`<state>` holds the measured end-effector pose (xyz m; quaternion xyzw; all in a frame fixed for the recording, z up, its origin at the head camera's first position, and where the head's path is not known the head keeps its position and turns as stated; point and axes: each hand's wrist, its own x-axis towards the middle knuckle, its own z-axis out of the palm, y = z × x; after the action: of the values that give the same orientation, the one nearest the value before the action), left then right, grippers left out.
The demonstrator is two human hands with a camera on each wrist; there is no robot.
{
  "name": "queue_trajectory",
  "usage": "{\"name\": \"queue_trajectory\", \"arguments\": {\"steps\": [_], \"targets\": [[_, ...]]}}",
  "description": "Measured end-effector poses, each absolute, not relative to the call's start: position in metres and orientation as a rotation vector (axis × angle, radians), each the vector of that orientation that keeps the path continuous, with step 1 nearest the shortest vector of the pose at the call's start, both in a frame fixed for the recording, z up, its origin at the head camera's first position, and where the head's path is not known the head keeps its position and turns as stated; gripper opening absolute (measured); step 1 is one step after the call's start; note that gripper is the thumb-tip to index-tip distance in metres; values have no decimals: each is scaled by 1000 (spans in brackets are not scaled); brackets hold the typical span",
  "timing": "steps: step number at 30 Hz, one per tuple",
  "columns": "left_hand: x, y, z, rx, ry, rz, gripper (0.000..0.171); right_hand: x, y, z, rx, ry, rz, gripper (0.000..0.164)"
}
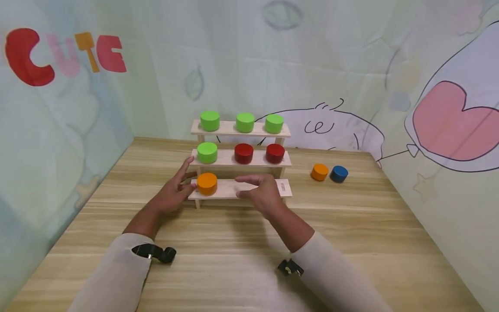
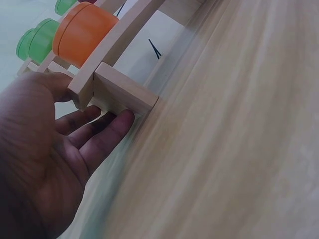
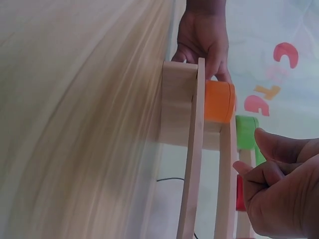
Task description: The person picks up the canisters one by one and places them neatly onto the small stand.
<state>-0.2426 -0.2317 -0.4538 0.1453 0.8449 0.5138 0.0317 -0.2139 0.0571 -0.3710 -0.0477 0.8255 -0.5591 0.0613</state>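
Note:
A pale wooden three-tier rack stands on the table. My left hand rests against its left end, with the thumb at the bottom shelf's end and the other fingers beside the leg in the left wrist view. Close to that thumb, an orange round block sits on the bottom shelf. My right hand is over the same shelf, to the right of the block; thumb and index finger are apart with nothing between them. Red blocks and a green block sit on the middle shelf, with green blocks on top.
Right of the rack, an orange block and a blue block lie side by side on the wood-grain table. A printed cloth backdrop rises behind the table and along both sides.

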Motion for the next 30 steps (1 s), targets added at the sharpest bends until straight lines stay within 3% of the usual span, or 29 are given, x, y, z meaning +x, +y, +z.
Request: {"name": "queue_trajectory", "arguments": {"steps": [16, 30], "targets": [[-224, -222, -427, 421, 2586, 1559, 78, -208, 127, -343, -115, 2573, -1616, 38], [-222, -222, -423, 401, 2582, 1560, 78, -229, 194, -360, -162, 2477, -1845, 43]]}}
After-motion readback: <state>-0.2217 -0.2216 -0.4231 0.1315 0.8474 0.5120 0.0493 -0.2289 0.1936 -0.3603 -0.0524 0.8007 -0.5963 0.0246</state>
